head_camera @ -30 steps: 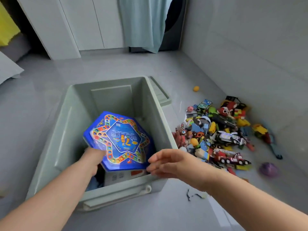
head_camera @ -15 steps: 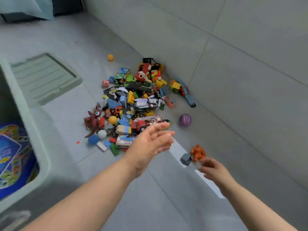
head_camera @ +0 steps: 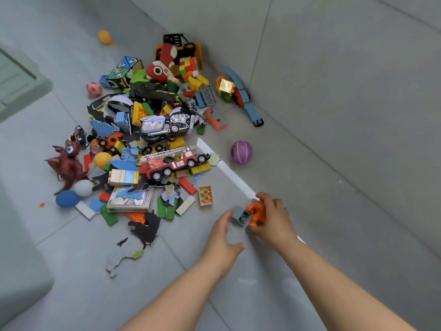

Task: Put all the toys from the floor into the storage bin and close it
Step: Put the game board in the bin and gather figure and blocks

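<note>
A pile of toys lies on the grey floor against the wall: a red fire truck, a silver motorbike, a maroon dragon, balls and several bricks. At the pile's near right edge my right hand curls round an orange figure. Beside it my left hand touches a small grey brick with its fingertips. The green storage bin shows only as a corner at the lower left; its inside is out of view.
The bin's green lid lies flat on the floor at the upper left. A purple ball sits alone near the wall. Dark puzzle pieces are scattered in front of the pile. A tiled wall runs along the right.
My view swung from the bin to the toy pile. Both hands left the blue star box in the bin and came down on the orange figure and grey brick.
</note>
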